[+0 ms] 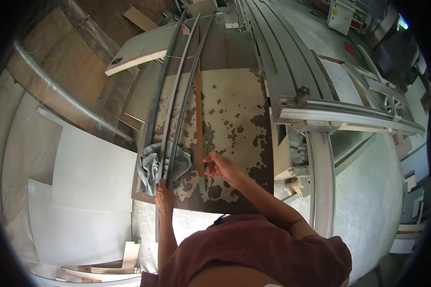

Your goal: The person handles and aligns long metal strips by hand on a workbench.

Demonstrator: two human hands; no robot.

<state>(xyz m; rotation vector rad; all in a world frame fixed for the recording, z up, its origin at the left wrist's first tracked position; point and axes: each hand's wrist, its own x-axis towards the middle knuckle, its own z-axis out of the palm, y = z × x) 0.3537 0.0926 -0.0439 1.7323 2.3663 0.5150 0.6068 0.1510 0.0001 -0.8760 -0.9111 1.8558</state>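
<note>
Left hand (pixel 163 197) is at the near-left edge of the work table, fingers closed around the near part of a pair of long thin grey metal strips (pixel 184 95). Can't tell if both strips sit in the grip. They run side by side from the hand to the far end of the table, lying over a crumpled grey-blue cloth (pixel 181 162) just beyond the hand. A long dark metal bar (pixel 158 86) lies left of the pair, roughly parallel.

Right hand (pixel 219 167) is above the table, right of a long narrow orange-brown strip (pixel 199 119). Fingers partly curled, blurred; can't tell if they pinch anything or touch that strip, only that they're just beside it.

Table is a rectangular brown top with worn, flaking cream surface (pixel 234 112). Far left: thick pale board (pixel 141 48), tilted. Left side: round grey metal pipe (pixel 64 91) and, nearer, large flat white sheets (pixel 93 177). Right side: long grey metal machine bed (pixel 292 52) alongside the table, with a silver aluminium rail (pixel 340 112) crossing its near end.
</note>
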